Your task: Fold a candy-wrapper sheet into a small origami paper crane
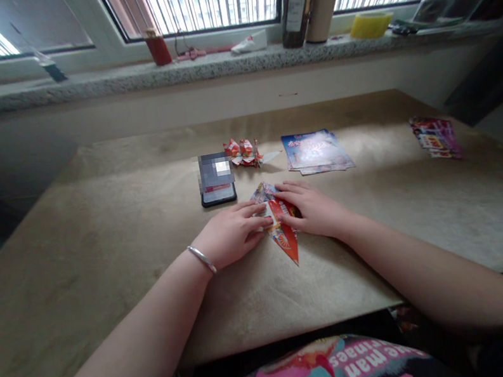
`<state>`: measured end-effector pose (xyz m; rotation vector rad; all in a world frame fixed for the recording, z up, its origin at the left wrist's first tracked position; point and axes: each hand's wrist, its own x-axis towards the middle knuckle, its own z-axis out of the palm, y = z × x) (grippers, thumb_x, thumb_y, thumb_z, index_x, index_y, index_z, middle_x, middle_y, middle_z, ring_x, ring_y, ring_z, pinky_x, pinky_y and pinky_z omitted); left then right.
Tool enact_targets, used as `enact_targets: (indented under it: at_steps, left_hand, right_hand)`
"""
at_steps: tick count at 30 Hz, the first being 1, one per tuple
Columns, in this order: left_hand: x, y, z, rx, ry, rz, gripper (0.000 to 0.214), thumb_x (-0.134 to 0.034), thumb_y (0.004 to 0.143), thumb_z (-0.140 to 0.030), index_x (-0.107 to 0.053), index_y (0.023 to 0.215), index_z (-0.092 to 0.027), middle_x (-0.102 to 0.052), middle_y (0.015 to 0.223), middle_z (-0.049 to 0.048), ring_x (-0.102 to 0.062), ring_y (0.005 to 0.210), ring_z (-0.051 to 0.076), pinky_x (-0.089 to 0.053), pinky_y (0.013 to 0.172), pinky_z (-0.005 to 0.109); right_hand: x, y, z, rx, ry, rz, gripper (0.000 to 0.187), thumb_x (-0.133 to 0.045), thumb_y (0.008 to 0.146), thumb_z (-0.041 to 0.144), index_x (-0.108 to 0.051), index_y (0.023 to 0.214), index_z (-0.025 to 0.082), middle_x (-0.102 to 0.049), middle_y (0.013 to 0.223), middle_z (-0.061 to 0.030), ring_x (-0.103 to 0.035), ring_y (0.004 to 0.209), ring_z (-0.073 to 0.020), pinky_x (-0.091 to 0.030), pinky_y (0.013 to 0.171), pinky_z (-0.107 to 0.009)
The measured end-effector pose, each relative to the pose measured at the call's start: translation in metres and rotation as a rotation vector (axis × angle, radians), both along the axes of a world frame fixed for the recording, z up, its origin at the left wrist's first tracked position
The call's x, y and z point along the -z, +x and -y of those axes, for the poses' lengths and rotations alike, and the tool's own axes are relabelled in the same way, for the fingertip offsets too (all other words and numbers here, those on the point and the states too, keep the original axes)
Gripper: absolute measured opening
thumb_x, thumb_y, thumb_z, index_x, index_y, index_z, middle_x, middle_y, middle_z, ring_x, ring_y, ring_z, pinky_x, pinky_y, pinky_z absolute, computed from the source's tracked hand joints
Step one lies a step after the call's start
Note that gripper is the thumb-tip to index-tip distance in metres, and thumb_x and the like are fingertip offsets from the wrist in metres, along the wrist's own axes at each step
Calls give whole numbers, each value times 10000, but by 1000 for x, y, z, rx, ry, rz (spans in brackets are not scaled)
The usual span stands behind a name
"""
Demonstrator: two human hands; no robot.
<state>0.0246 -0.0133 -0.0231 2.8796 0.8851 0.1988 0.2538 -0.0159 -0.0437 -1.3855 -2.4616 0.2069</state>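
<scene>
A folded sheet of printed paper [285, 239], orange, red and white, lies on the table with one sharp point toward me. My left hand [234, 230], a silver bangle at its wrist, rests on the paper's left side with fingers stretched out. From the right, my right hand [311, 207] lies on the other side, its fingers spread and flat. Both hands cover part of the paper. Just beyond my left hand is a phone [218, 194], its screen partly blurred. Red and white folded paper figures [245, 153] stand beside the phone.
Flat blue printed sheets [317, 151] lie behind my right hand. A stack of pink and purple printed papers [436, 137] is at the far right of the table [96, 240]. On the windowsill stand a red cylinder [157, 47], a dark lidded container [296, 10] and yellow tape [370, 26].
</scene>
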Motion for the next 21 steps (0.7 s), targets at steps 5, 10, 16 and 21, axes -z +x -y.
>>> enact_targets:
  at_steps: [5,10,16,21]
  left_hand:
    - [-3,1,2,-31,-24,-6,327,-497,872,-245,-620,1174,-268,-516,1356,42,-462,1259,217,-386,1062,408]
    - [-6,1,4,-42,-38,-18,320,-513,866,-266,-622,1166,-252,-511,1360,45,-447,1272,221,-381,1064,403]
    - [-5,0,2,-30,-37,13,307,-514,868,-261,-631,1151,-253,-533,1337,53,-471,1247,217,-403,1042,414]
    - [-2,-2,0,-7,4,50,296,-496,879,-253,-641,1136,-274,-565,1301,43,-499,1213,209,-437,1006,418]
  right_hand:
    - [-5,0,0,-3,28,-84,337,-498,853,360,-652,1066,148,-633,1183,-107,-510,1166,-248,-371,1040,-397]
    - [-10,4,-1,-16,-58,-222,274,-436,891,353,-622,968,167,-656,1050,-99,-571,1016,-218,-430,925,-376]
    - [-9,16,-3,-5,-124,-256,207,-493,807,275,-601,960,188,-654,1033,-83,-577,982,-224,-441,899,-374]
    - [-11,23,-2,-4,-146,-264,306,-468,739,170,-616,1005,195,-655,1065,-75,-576,1029,-229,-430,941,-399]
